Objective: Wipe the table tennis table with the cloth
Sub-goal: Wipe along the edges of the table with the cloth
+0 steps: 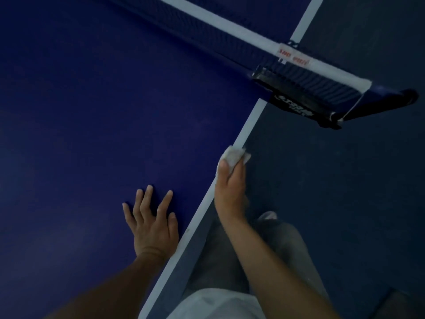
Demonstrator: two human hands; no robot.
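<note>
We see a dark blue table tennis desk [92, 111] filling the left and far part of the view, its right edge marked by a white painted border line [247, 132] that runs on a slant from the near middle to the far right. The left hand [151, 226] lies flat on the blue surface just left of that line, fingers straight and spread wide, holding nothing. The right hand [230, 187] reaches along the edge a little farther away, and its fingers are curled round a small crumpled white cloth [233, 155]. The cloth sits over the border line at the very edge of the desk, with one corner poking out to the right past the edge; we cannot tell how firmly it presses down. At the far right, a dark net with a white top band [230, 21] crosses the desk, and its black clamp post [296, 97] grips the desk edge. To the right of the desk we see a dark grey floor [345, 180], and near us grey trousers [282, 245] and the hem of a white shirt [216, 305].
</note>
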